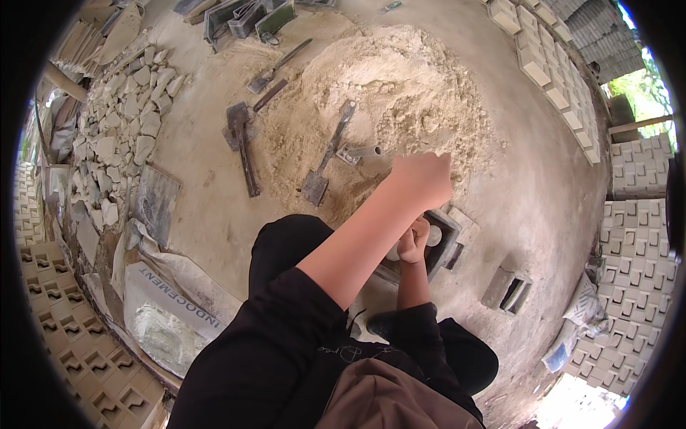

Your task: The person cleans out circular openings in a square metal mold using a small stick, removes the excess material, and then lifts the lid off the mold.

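I have the left hand (421, 180) near the far edge of the dark box mould (448, 237); can't tell its fingers. Right hand (413, 242) at the mould's opening, fingers curled, any grip unclear. Mould's on the floor (547, 193) near the powder pile (407, 82).

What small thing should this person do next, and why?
Perhaps bring the left hand to the dark box: the right hand is at the box, while the left shows against the pale heap, apparently away from the box's inside.
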